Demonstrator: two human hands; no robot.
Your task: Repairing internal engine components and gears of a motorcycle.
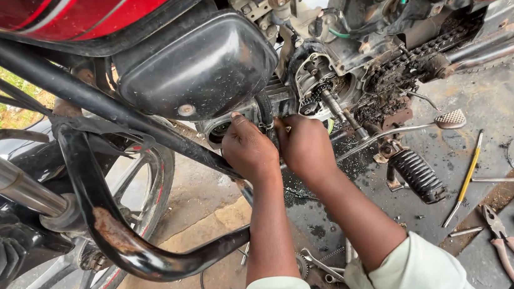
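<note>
Both hands, left (pixel 249 149) and right (pixel 305 145), close around a dark, greasy metal engine cylinder (pixel 269 102) under the red motorcycle tank (pixel 68 12). The side cover is off, drive chain (pixel 415 60) exposed; 1 yellow-handled screwdriver (pixel 466 179) and red-handled pliers (pixel 504 243) lie nearby, so reassembly looks unfinished.

Left hand (pixel 249 151) and right hand (pixel 305 148) cover the engine part they press on; fingertips out of sight, can't tell what they grip. Red glossy fuel tank (pixel 78 11) cut by top edge. Spoked front wheel (pixel 74 269) runs off left and bottom. Red-handled steel pliers (pixel 504 241) clipped at bottom. Small metal bits (pixel 319 264) on the concrete floor (pixel 504 102) between the pale sleeves, too small to identify.
</note>
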